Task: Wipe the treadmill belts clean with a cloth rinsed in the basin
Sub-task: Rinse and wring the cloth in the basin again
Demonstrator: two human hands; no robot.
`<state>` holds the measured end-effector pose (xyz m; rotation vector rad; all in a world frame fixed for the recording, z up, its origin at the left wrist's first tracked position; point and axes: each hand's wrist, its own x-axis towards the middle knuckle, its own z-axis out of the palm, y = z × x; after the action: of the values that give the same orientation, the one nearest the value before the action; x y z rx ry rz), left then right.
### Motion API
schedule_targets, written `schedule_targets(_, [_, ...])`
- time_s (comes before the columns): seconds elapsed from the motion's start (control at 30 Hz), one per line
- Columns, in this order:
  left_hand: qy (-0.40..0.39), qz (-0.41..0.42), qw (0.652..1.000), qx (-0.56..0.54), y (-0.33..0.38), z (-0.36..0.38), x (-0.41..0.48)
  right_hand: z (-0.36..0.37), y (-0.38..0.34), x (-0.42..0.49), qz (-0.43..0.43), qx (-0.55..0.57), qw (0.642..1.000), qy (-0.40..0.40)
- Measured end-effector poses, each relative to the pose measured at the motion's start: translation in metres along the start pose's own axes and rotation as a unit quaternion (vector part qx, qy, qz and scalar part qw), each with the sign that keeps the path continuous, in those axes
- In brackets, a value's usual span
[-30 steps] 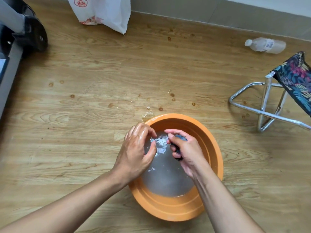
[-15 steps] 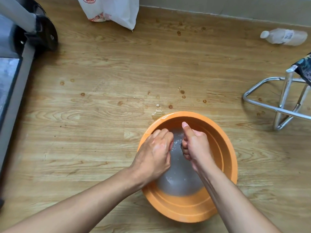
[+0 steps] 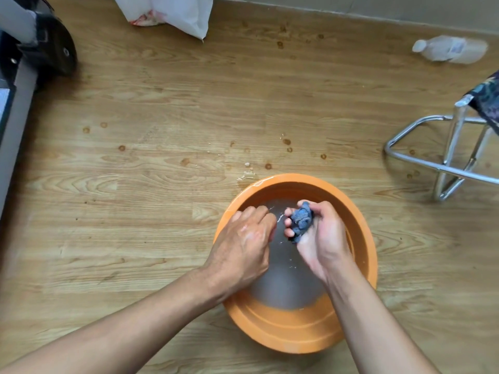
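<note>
An orange basin (image 3: 293, 334) with water in it sits on the wooden floor in front of me. My right hand (image 3: 325, 241) is raised over the water, palm turned up, and squeezes a wadded blue-grey cloth (image 3: 302, 221). My left hand (image 3: 243, 249) hovers over the basin's left side, a small gap away from the cloth; its fingers are loosely curled down and I see nothing in them. The treadmill (image 3: 16, 112) shows only as a grey side rail and a black end cap at the far left edge.
A white plastic bag (image 3: 172, 12) lies at the top, a plastic bottle (image 3: 451, 48) on its side at the top right by the wall. A folding stool (image 3: 453, 147) with a chrome frame stands to the right. Water drops spot the floor beyond the basin.
Both hands were pressed together around the cloth over the water. Now the left hand has come off it, and the right hand has turned palm-up with the balled cloth exposed.
</note>
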<state>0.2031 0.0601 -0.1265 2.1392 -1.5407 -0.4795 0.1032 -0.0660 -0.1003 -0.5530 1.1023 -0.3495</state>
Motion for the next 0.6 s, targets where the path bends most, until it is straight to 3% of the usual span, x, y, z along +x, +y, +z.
schedule_targets(0.2, [-0.004,0.003,1.0,-0.003,0.001,0.0,0.0,-0.015,0.0,-0.01,-0.015,0.004,0.999,0.049])
schedule_targets(0.4, [-0.017,0.003,1.0,0.003,0.002,-0.002,0.0,-0.013,0.003,-0.005,0.058,0.172,0.982,0.044])
schedule_targets(0.6, [-0.02,0.003,1.0,0.013,0.002,-0.001,0.0,-0.008,-0.006,0.003,0.016,0.062,0.997,0.034])
